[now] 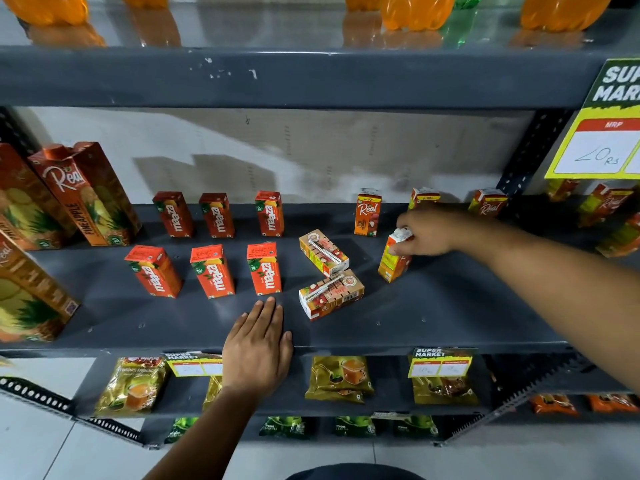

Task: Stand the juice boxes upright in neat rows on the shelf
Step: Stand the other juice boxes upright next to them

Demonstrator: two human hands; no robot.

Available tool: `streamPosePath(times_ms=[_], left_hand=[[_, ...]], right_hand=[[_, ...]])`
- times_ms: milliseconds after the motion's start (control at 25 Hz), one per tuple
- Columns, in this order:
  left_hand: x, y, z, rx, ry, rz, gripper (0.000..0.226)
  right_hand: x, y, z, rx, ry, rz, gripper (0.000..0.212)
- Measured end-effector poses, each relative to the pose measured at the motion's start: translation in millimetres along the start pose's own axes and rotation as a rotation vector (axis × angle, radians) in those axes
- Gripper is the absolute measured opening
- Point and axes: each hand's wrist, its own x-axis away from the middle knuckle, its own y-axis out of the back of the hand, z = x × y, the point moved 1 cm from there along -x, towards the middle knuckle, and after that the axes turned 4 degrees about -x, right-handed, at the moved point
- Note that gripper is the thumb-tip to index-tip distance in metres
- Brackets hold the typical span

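Shelf: dark grey shelf (433,306), seen from above and in front.
Standing rows: six red mango boxes (264,268) upright in two rows of three on the left; three litchi boxes (367,213) upright along the back on the right.
Held box: a small orange juice box (393,259), upright but tilted a little, its base on the shelf in front of the back row.
Right hand: right hand (427,232) reaches in from the right, fingers (398,249) clasped around the held box's top end.
Left hand: left hand (258,344) lies flat on the shelf's front edge, fingers spread and holding nothing, just in front of the nearest mango box.
Lying boxes: two boxes not yet stood up, between the mango rows and the held box. The farther box (323,252) lies on its side with its long axis running from back-left to front-right. The nearer box (331,294) lies with its long axis mostly left to right, slightly angled.
Key relation: the nearer lying box sits just right of and beyond the left hand's fingertips; the right hand is farther off and occupied.
Likely step: settling the held box square in a front row.
Next move, as a judgement: the free left hand looks best placed to tip the nearer lying box up onto its short end.
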Motion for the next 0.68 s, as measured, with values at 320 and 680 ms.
streamPosePath(times_ms=[320, 680], left_hand=[[-1, -2, 2, -0.022, -0.011, -0.008, 0.052], [-1, 0, 0, -0.032, -0.002, 0.037, 0.062]], right_hand=[[8, -2, 17, 0.098, -0.061, -0.249, 0.072], [8, -61, 100, -0.070, 0.305, -0.110, 0.058]])
